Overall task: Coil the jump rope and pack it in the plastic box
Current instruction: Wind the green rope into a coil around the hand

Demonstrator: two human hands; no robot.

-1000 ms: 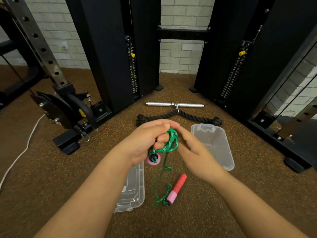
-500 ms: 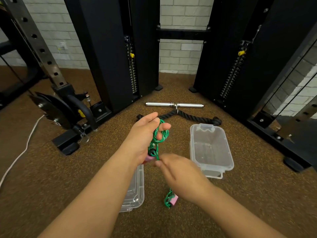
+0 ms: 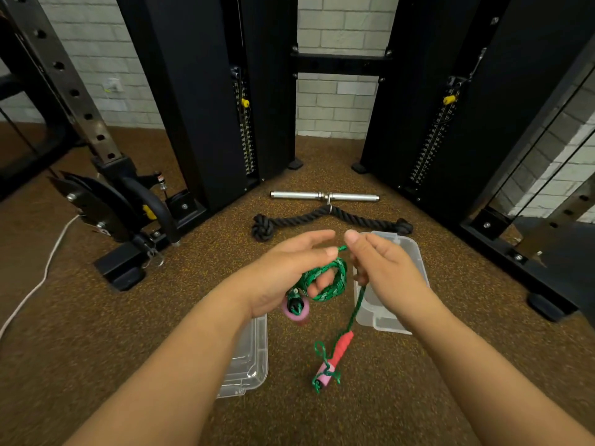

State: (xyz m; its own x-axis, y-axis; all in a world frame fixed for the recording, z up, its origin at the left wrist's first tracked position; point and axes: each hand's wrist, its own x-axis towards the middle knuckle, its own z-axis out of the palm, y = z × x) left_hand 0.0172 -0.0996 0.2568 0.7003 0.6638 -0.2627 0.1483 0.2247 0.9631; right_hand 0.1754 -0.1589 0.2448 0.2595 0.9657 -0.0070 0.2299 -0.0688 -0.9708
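A green jump rope [image 3: 331, 280] is looped several times around the fingers of my left hand [image 3: 289, 272], which also holds one pink handle [image 3: 296, 312] below the palm. My right hand [image 3: 383, 268] pinches the free strand just right of the coil, near the left fingertips. From there the strand runs down to the second handle [image 3: 336, 358], red and pink, lying on the floor with rope tangled round its end. The clear plastic box [image 3: 415, 252] sits on the floor behind my right hand, partly hidden by it.
The box's clear lid [image 3: 252, 358] lies under my left forearm. A black tricep rope [image 3: 325, 218] and a steel bar [image 3: 325, 197] lie further back, between black cable-machine towers [image 3: 206, 101]. A white cord [image 3: 42, 278] runs along the brown floor at left.
My right hand has risen from low near the floor handle up to the left fingertips, bringing the strand over the coil. The floor handle has shifted slightly.
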